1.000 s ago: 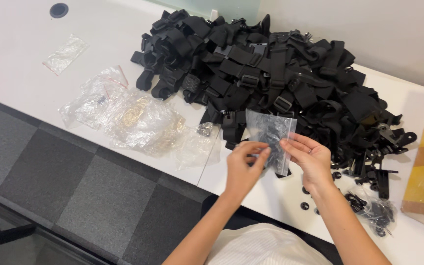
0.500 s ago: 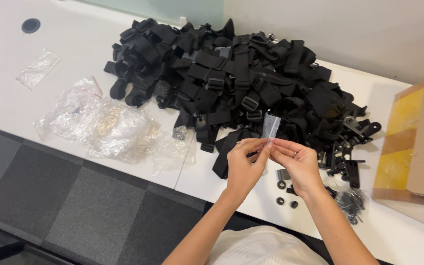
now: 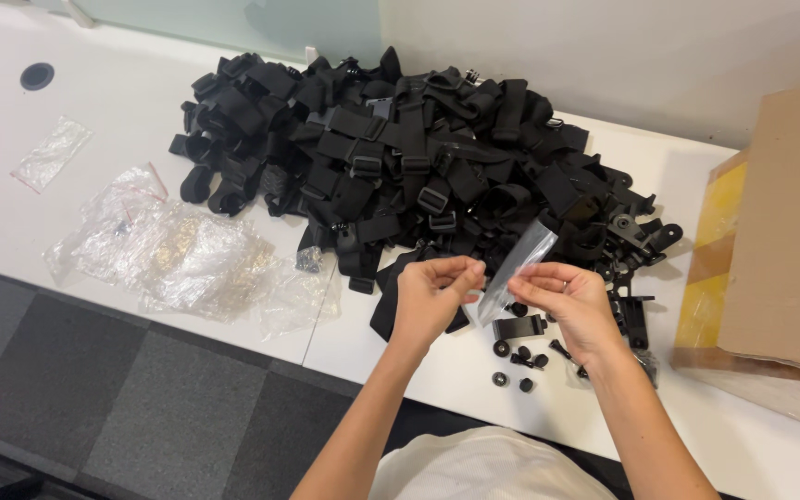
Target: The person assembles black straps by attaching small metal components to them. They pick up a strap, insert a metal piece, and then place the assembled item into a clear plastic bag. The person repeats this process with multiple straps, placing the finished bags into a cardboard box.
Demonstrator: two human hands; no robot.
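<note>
Both hands are raised just above the near edge of the white worktop (image 3: 94,102) and share one small clear plastic bag (image 3: 516,268). The left hand (image 3: 430,298) is curled nearly closed, thumb and bent fingers pinched together at the bag's lower corner, knuckles turned toward the camera. The right hand (image 3: 574,304) is likewise drawn in, its thumb and forefinger nipping the bag's edge just beside the left fingertips, the other fingers loosely folded under. The bag rises from between the two hands and slants up and away to the right; what it holds, if anything, cannot be made out. Right behind the hands, beyond the bag, lies a large heap of black webbing straps (image 3: 400,157) with buckles, spreading far to the left and right. Just below and between the hands, on the worktop, sit several small black round parts (image 3: 518,361) and a black clip piece (image 3: 518,326), near the right wrist. Well to the left of the left hand lies a crumpled pile of clear plastic bags (image 3: 173,255), and farther left one more small clear bag (image 3: 51,153) alone. To the right of the right hand, well apart, stands an open brown cardboard box (image 3: 784,241).
</note>
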